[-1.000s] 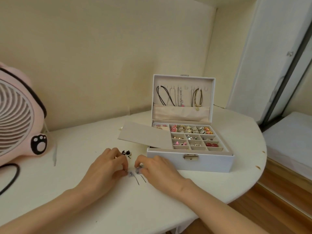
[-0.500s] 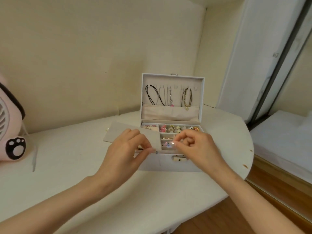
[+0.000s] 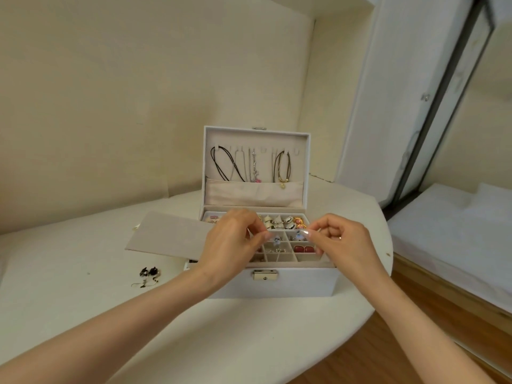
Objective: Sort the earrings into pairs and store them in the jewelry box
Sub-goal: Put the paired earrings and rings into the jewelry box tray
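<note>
Two pale earrings [image 3: 277,240] hung over the middle compartments of the open jewelry box [image 3: 291,286], side by side, one at each hand's fingertips. They were too small to show their long axis. The left hand [image 3: 232,242] and right hand [image 3: 343,242] were equally near, each with thumb and forefinger seemingly pinched on its own earring and the other fingers curled. Empty-looking compartments lay just below and nearer. A black pair [image 3: 149,273] lay on the table [image 3: 83,300], left of the box.
</note>
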Available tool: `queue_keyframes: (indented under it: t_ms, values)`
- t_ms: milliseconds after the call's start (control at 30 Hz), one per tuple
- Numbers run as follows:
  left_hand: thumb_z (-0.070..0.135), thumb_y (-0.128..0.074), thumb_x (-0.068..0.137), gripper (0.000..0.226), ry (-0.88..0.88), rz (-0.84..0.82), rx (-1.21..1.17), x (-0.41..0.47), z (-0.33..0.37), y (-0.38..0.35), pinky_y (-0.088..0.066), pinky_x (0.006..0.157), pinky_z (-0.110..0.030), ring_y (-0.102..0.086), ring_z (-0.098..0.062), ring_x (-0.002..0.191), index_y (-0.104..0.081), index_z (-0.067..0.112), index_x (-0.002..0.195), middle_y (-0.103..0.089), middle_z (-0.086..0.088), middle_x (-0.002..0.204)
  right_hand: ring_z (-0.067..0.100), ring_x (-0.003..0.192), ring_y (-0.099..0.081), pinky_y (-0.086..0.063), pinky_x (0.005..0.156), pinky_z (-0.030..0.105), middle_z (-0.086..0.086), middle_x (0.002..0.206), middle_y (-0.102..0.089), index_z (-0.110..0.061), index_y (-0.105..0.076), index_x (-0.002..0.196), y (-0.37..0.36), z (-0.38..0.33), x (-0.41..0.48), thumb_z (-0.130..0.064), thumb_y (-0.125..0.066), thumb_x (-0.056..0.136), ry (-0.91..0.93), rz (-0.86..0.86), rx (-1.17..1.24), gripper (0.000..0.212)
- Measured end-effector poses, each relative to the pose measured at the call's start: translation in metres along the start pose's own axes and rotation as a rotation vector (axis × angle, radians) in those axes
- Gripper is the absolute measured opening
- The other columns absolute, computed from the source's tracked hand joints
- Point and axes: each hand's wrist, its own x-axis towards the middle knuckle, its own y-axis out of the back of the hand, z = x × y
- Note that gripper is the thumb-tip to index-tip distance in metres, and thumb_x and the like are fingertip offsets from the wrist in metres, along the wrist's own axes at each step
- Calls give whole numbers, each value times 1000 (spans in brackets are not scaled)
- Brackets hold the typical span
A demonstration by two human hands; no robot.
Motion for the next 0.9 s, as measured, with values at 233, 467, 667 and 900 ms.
queue_keyframes:
  t_ms: [233,467,667,900]
  values:
    - [34,-65,84,15,-12,-137,117,5,-4,-13,-36,68,-23,-45,-9,81,-64,21,77,-50,16,75,2,47,-52,-39,47,9,6,56,-62,-12,-68,77,2,7,0,-14,-71,81,-13,0,9,4]
    - [30,-68,82,18,-19,-272,113,10,3,-19,-47,75,-29,-44,-9,79,-72,14,74,-58,4,77,3,48,-54,-44,56,10,-1,51,-60,-14,-68,75,-2,9,2,-13,-72,79,-4,-12,-12,6]
    - [34,-54,91,23,-19,-217,84,9,0,-14,-42,74,-29,-47,-12,83,-69,17,86,-55,5,86,4,48,-54,-49,64,25,-7,48,-59,-20,-68,71,-6,8,3,-16,-72,78,-34,-25,-58,10]
    - [9,-49,90,19,-46,-84,23,2,-8,2,-39,71,-21,-46,-3,84,-61,24,92,-52,19,87,0,50,-45,-40,55,18,-1,57,-61,-19,-72,65,-15,7,5,-17,-77,73,-28,-111,-68,10]
